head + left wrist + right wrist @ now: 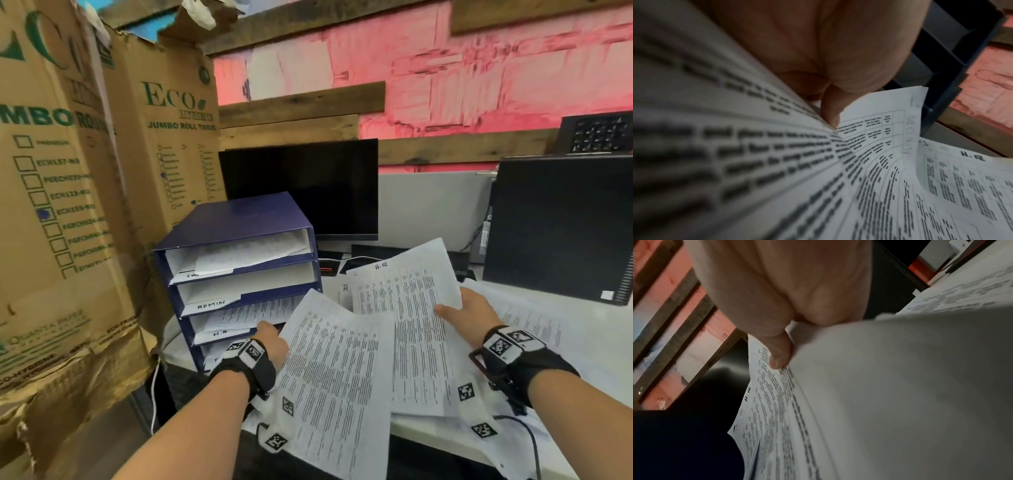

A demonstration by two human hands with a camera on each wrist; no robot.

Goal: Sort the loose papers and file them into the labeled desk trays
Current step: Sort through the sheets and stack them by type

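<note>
A blue stack of desk trays (239, 219) stands at the left of the desk, with handwritten labels "ADMIN" and "H.R" on its shelves. My left hand (274, 337) pinches the left edge of a printed sheet (329, 377), right in front of the H.R shelf. My right hand (469, 313) pinches a sheet marked "H.R" (407, 308) at its right edge, thumb on top. In the left wrist view the thumb (830, 110) presses on the printed sheet (756, 162). In the right wrist view the thumb (780, 352) lies on the H.R sheet (772, 402).
More loose papers (534, 318) lie on the white desk under and beside my hands. A dark monitor (301, 188) stands behind the trays, a black computer case (561, 222) at the right. Tall cardboard boxes (68, 205) crowd the left side.
</note>
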